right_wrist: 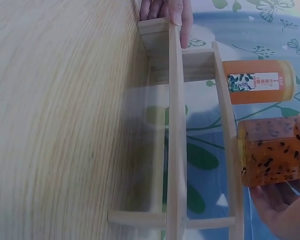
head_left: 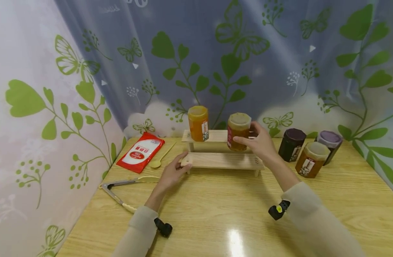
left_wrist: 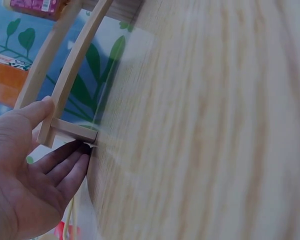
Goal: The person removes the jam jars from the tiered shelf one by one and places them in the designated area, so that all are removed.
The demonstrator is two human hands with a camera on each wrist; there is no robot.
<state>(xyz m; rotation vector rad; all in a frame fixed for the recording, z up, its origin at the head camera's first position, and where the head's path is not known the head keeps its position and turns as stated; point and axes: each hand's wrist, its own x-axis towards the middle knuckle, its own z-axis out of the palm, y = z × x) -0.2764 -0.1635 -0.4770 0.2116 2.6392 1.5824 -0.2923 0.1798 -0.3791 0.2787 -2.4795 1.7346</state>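
A small two-tier wooden stand (head_left: 222,161) stands near the back of the table. My left hand (head_left: 173,171) grips its left end, thumb on the lower shelf and fingers by the end leg in the left wrist view. In my right hand (head_left: 262,142) is a jar of amber jam with dark seeds (right_wrist: 270,152), held upright at the upper shelf toward its right end. The thumb lies across the front of that jar and the other fingers go behind it. An orange jam jar (head_left: 198,123) with a white label sits on the upper shelf at left.
To the right stand two dark jars (head_left: 291,144) (head_left: 330,142) and another amber jar (head_left: 312,159). On the left lie a red and white packet (head_left: 140,152), a yellow spoon (head_left: 156,163) and spread tongs (head_left: 119,183). A patterned curtain (head_left: 196,64) hangs behind the table.
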